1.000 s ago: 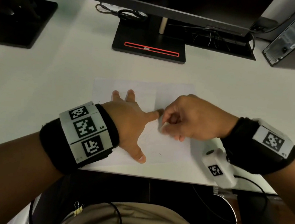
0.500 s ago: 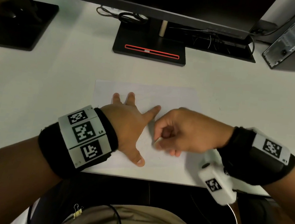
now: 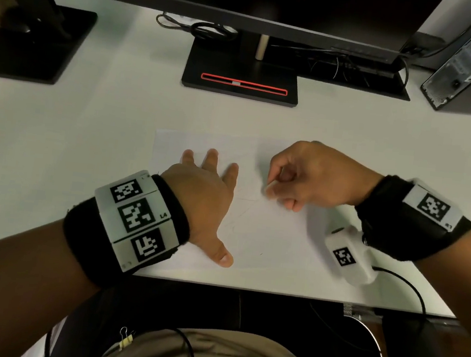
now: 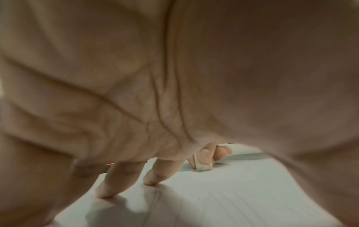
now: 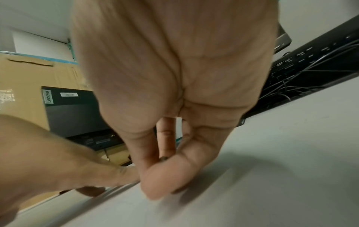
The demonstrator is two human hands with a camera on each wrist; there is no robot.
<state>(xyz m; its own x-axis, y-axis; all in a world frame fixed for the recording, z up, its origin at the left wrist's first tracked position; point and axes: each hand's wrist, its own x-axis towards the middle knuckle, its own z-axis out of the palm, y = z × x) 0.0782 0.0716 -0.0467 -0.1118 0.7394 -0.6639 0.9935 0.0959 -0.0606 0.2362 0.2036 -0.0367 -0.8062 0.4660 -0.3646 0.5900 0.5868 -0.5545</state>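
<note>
**Eraser upright on the paper**

The right hand (image 3: pixel 311 175) pinches a small white eraser (image 4: pixel 203 165) between thumb and fingers. The eraser's long axis stands nearly upright, and its lower end touches the paper (image 3: pixel 266 234), near the left forefinger. The left hand (image 3: pixel 203 192) is released, with fingers spread flat on the paper. The paper lies at the near edge of a white counter (image 3: pixel 87 132). Behind it are a monitor stand (image 3: pixel 240 73) and cables (image 3: pixel 210 30).

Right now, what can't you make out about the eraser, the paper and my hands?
- Eraser: head view, the right hand covers all but a pale end.
- Pencil marks on the paper: too faint to read in any view.
- Left hand: left wrist view is blurred, the palm blocks most of the sheet.
</note>
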